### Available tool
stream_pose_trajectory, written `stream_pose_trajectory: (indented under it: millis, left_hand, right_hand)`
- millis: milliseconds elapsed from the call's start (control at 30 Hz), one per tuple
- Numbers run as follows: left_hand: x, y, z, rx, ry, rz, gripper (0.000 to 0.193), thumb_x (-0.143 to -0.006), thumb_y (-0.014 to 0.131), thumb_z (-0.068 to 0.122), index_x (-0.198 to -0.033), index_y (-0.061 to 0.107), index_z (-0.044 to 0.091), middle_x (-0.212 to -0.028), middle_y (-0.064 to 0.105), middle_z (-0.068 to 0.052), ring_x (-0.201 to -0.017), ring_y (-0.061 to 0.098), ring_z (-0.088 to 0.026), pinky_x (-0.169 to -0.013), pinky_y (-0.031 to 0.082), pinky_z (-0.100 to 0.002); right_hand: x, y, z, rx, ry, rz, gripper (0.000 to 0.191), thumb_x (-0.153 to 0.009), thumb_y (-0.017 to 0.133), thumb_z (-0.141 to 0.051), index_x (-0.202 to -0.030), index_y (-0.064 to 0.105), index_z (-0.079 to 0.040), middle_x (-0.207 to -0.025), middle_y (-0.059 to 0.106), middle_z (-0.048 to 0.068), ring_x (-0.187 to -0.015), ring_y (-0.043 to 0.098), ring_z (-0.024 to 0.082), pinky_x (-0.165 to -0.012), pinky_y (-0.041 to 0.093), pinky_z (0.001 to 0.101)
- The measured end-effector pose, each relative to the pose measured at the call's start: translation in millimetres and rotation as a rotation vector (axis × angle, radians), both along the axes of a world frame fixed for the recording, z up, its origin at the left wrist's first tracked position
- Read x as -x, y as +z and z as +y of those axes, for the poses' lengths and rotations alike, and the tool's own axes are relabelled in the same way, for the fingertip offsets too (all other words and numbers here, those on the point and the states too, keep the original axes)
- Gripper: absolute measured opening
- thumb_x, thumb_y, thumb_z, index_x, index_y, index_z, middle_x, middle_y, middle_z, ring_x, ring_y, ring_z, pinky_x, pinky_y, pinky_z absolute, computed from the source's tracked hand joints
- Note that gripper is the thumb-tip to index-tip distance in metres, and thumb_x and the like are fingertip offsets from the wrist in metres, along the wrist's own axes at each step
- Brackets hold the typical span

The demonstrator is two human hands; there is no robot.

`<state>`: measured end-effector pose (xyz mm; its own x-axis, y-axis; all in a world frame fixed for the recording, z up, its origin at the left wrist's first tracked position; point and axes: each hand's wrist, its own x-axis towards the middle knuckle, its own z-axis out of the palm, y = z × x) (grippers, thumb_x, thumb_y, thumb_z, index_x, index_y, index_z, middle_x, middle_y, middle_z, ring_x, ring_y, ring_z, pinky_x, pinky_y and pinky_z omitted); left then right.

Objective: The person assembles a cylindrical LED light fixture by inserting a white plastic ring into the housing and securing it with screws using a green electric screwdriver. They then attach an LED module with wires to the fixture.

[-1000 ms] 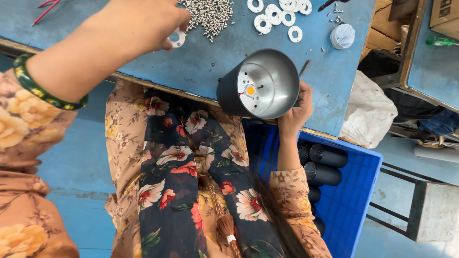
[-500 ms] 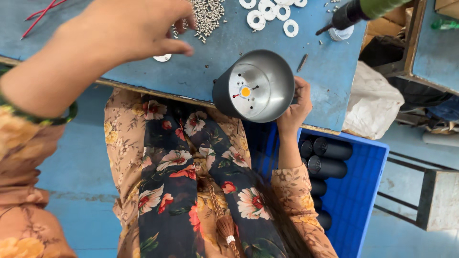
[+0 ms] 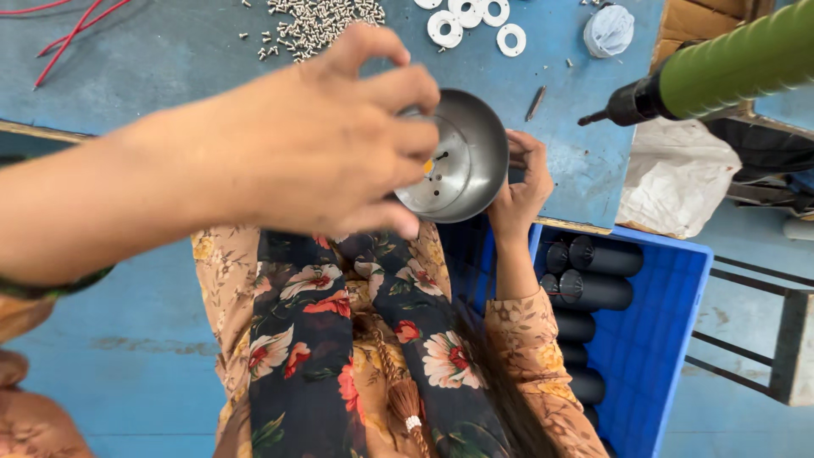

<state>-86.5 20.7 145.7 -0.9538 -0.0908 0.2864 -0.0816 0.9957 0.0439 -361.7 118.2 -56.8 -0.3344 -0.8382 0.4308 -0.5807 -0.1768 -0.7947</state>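
Left hand (image 3: 314, 144) moved from screw pile (image 3: 326, 21) to metal housing (image 3: 462, 161); green screwdriver (image 3: 721, 72) entered view.

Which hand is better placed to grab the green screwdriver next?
Probably right: right hand grips the metal shade rim on the screwdriver side; left hand hovers over the shade's mouth, farther off.

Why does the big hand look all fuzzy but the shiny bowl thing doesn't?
In the head view, the left hand is very near the camera, so it looks huge and blurred; the metal lamp shade and the right hand beside it sit farther off and sharper, with soft light gleaming inside the shade.
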Motion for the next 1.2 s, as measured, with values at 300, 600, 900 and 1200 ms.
stream_pose_trajectory:
  millis: [300, 600, 900, 1200]
  left_hand:
    - [20, -12, 2, 0.025, -0.03, -0.36, 0.05, -0.067, 0.077, 0.062, -0.067, 0.077, 0.013, -0.082, 0.07, 0.002, -0.105, 0.06, -0.02, -0.118, 0.014, -0.053]
    - [30, -16, -1, 0.016, -0.005, -0.432, 0.036, -0.059, 0.081, 0.049, -0.068, 0.079, 0.014, -0.091, 0.075, -0.001, -0.105, 0.062, -0.019, -0.12, 0.01, -0.053]
    - [41, -18, 0, 0.0, 0.045, -0.52, 0.039, -0.064, 0.075, 0.054, -0.073, 0.081, 0.016, -0.1, 0.072, 0.0, -0.118, 0.059, -0.021, -0.122, 0.002, -0.052]
    - [46, -23, -4, 0.002, 0.046, -0.444, 0.042, -0.063, 0.076, 0.056, -0.07, 0.08, 0.015, -0.096, 0.069, 0.001, -0.108, 0.062, -0.018, -0.121, 0.004, -0.051]
  right_hand:
    - [-1, 3, 1, -0.002, 0.014, -0.015, 0.025, -0.1, 0.074, -0.008, -0.122, 0.064, -0.002, -0.103, 0.075, 0.011, -0.092, 0.073, 0.017, -0.086, 0.057, 0.029]
    - [3, 3, 0, -0.035, 0.041, -0.048, 0.024, -0.101, 0.071, -0.005, -0.124, 0.063, -0.003, -0.101, 0.074, 0.01, -0.09, 0.073, 0.017, -0.085, 0.058, 0.0292]
    - [8, 3, -5, -0.034, 0.045, -0.034, 0.024, -0.101, 0.072, -0.004, -0.124, 0.064, -0.002, -0.101, 0.072, 0.01, -0.092, 0.071, 0.017, -0.085, 0.058, 0.0285]
    - [9, 5, -6, -0.03, 0.06, -0.011, 0.028, -0.099, 0.074, -0.007, -0.124, 0.064, -0.002, -0.103, 0.073, 0.011, -0.093, 0.072, 0.018, -0.085, 0.057, 0.0289]
